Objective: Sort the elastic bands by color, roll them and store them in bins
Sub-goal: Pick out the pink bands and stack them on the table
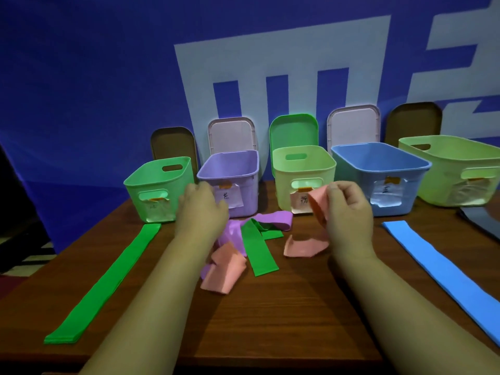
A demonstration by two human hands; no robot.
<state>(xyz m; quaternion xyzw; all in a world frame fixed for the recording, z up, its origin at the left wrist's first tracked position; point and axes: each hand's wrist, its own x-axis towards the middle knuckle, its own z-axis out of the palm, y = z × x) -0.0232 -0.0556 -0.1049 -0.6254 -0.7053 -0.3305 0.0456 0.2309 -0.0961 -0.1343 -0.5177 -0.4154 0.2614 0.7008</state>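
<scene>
Sorting is barely starting: we're pinching a pink band [319, 204] w/ right hand [349, 212] over table [284, 320] middle. Left hand [201, 209] is hovering over mixed pile [259, 239], grip: can't tell. Green band [108, 280] is lying along left edge, blue band [446, 272] along right. Bins [151, 182] apparently empty, nothing rolled.

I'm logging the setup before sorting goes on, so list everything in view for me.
bins: 5, green bin, purple bin, pale yellow bin, blue bin, large pale green bin, row at the back
lids: 5, brown, whitish, green, whitish, brown, propped behind the bins
flat green bands: stack, green, left side
flat blue band: 1 seen, blue, right side
dark band: 1, dark grey, far right, cut off
heap: purple band, green band, loose pink band, tangled in the middle, counts unclear
held pink band: 1, pink, hanging from right hand
table: 1, brown wood
backdrop: 1, blue with pale shapes, behind
left hand: 1, over the heap, grip hidden
right hand: 1, pinches held pink band
</scene>
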